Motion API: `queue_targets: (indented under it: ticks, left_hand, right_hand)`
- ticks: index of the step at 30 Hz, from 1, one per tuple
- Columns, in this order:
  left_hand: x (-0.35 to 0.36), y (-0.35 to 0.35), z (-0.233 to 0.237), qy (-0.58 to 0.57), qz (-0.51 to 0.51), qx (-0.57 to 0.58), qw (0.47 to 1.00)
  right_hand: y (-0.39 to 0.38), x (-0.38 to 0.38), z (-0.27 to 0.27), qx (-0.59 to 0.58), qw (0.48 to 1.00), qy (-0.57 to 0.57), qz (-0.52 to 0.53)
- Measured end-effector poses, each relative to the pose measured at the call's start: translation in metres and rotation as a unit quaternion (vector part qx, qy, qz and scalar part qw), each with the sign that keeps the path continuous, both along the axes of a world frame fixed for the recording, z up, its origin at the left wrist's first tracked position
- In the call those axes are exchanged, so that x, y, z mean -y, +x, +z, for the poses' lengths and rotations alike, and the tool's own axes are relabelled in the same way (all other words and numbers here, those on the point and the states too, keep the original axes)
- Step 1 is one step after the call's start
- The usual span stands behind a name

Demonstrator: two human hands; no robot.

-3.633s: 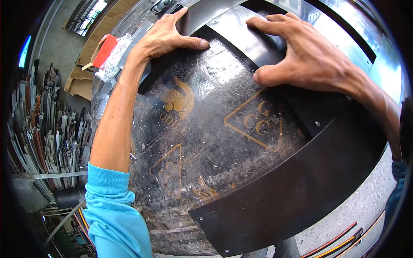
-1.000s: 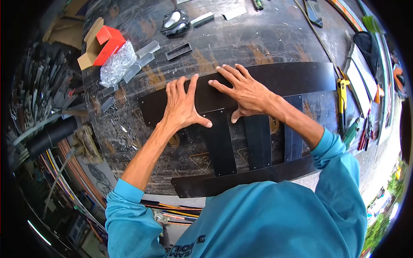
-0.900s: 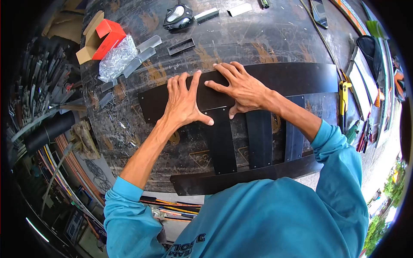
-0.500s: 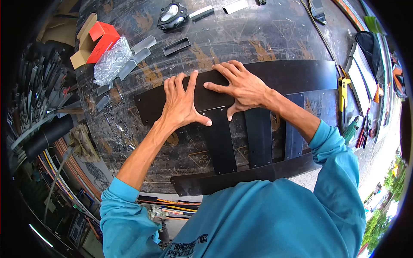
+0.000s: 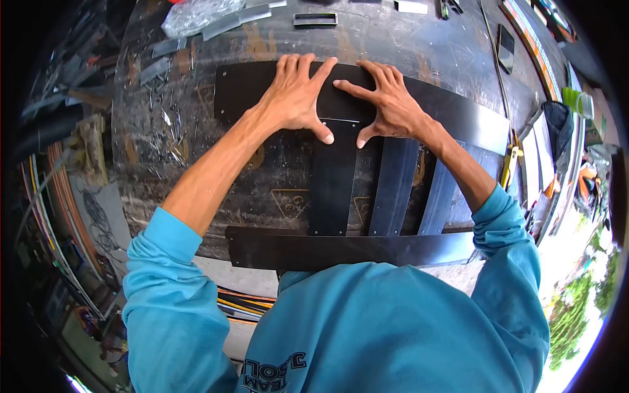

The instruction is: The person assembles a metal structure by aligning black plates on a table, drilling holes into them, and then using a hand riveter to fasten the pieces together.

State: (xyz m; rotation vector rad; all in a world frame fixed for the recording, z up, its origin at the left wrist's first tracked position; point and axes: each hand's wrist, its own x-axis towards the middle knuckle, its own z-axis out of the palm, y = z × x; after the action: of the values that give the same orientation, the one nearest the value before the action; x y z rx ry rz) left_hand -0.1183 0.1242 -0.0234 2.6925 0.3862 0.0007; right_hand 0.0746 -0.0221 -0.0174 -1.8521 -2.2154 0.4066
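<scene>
My left hand (image 5: 296,97) rests spread across a long dark flat panel (image 5: 246,88), its fingertips at the far edge and its thumb by the near edge. Beside it, my right hand (image 5: 395,105) spans the same panel with fingers apart. Between the thumbs, a thin bright seam shows where a dark crosspiece (image 5: 331,187) meets the panel, with small screws or rivets at its corners. Two more crosspieces, a middle one (image 5: 394,190) and a right one (image 5: 438,196), run toward me. Their near ends meet a second long dark panel (image 5: 360,251) at my waist.
Loose screws or small metal bits (image 5: 173,134) lie left on the worn table (image 5: 216,196). A small rectangular frame (image 5: 315,20) and plastic wrap (image 5: 196,18) are beyond the panel. A phone (image 5: 505,48) and a yellow-handled tool (image 5: 510,164) lie right.
The view has turned and shifted, so the panels look straighter and the table items sit higher. Both hands stay spread on the far panel, in nearly the same places along it.
</scene>
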Motion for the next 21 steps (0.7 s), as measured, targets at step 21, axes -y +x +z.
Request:
queue_targets:
  ticks: [21]
  left_hand:
    - [0.246, -0.25, 0.026, -0.058, 0.43, 0.271, 0.859]
  right_hand:
    - [0.011, -0.004, -0.014, 0.006, 0.999, -0.009, 0.038]
